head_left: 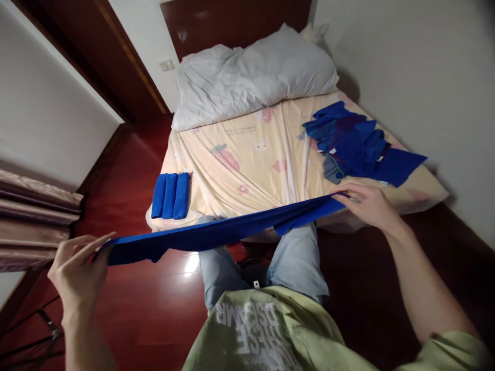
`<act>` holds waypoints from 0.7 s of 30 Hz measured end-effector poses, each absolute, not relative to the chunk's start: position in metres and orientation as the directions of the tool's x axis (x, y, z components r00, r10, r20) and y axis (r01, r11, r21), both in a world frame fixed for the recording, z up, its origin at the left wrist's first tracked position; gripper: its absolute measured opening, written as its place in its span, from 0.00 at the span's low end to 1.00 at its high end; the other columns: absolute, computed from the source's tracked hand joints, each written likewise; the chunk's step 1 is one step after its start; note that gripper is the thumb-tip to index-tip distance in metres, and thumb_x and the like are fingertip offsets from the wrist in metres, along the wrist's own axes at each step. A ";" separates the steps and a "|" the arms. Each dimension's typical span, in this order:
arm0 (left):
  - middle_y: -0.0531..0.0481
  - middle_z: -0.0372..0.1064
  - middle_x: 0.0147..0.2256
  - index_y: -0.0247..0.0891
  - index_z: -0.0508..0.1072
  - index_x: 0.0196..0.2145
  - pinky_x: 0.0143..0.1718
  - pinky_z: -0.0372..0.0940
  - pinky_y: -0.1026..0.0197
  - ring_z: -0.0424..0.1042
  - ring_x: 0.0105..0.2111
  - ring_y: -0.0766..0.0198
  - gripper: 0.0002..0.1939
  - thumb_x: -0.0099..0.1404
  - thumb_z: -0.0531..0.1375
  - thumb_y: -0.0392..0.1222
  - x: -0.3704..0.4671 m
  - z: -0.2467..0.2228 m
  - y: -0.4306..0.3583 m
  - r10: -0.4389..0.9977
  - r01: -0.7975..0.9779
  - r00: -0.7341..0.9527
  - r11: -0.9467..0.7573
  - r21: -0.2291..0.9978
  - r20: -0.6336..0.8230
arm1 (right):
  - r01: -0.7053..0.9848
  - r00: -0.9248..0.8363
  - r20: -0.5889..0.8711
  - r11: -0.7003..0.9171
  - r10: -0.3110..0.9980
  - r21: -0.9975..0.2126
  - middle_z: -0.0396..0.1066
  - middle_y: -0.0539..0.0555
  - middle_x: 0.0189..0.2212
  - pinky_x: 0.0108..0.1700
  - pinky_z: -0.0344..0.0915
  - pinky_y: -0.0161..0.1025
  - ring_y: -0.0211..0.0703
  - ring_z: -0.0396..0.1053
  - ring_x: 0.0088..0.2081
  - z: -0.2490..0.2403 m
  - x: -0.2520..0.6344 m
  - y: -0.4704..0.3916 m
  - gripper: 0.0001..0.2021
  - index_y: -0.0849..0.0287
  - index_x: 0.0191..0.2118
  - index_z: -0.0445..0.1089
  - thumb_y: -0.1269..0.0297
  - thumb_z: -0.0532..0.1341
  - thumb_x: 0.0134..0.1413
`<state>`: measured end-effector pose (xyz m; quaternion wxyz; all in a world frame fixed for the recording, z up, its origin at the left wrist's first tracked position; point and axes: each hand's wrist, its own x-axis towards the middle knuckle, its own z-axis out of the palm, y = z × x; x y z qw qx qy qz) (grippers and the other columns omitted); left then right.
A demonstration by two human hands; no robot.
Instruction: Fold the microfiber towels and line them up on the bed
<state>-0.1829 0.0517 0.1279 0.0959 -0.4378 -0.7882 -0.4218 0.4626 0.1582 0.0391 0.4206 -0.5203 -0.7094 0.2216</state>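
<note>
A long blue cloth [224, 230] is stretched between my two hands, hanging in front of my knees at the near edge of the bed. My left hand [81, 260] pinches its left end. At the other end, my right hand [365, 203] grips the corner between thumb and fingers. Three rolled blue cloths [170, 196] lie side by side on the bed's near left corner. To the right, a loose heap of blue cloths [359, 139] spreads over the bed, with a small grey cloth [332, 169] at its near side.
The bed [251, 159] has a cream patterned sheet. A bulky white quilt [255, 72] lies against the dark headboard [240, 23]. Striped curtains [34, 221] hang at the left, above a dark red floor [127, 154]. Black metal legs [46, 324] stand at the lower left.
</note>
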 end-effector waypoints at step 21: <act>0.54 0.81 0.41 0.44 0.83 0.43 0.44 0.73 0.62 0.79 0.37 0.63 0.15 0.73 0.55 0.42 -0.201 0.130 0.139 0.722 0.900 0.185 -0.398 0.180 0.667 | 0.836 0.152 0.568 0.201 0.809 -0.510 0.80 0.58 0.36 0.30 0.72 0.36 0.40 0.76 0.26 0.118 0.521 0.156 0.19 0.58 0.38 0.82 0.45 0.66 0.60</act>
